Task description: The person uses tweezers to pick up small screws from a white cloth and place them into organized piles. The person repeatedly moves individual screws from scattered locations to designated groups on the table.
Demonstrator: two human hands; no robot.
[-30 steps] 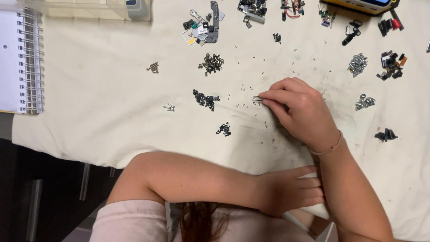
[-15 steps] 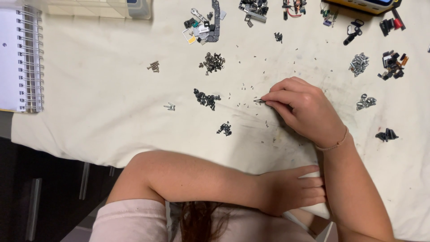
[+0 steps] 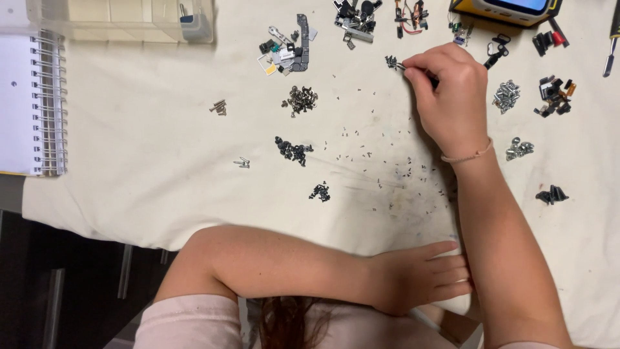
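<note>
A small cluster of tiny dark metal screws [image 3: 391, 62] lies on the cream cloth-covered table [image 3: 142, 174], far side, below the heap of dismantled black electronic parts [image 3: 354, 14]. The right hand [image 3: 449, 97] has its fingertips pinched together at the cluster, seemingly around a thin tool. Such screws look light, hard and apt to roll; pinching them individually seems safest. The left hand [image 3: 420, 278] rests flat and empty at the near edge.

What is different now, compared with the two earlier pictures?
The right hand moved away from the person, from the scattered tiny screws in the middle of the cloth up to a small dark pile near the far edge, fingertips pinched at it with a thin tool. The left hand stayed flat at the cloth's near edge. The screw piles and the notebook did not move.
</note>
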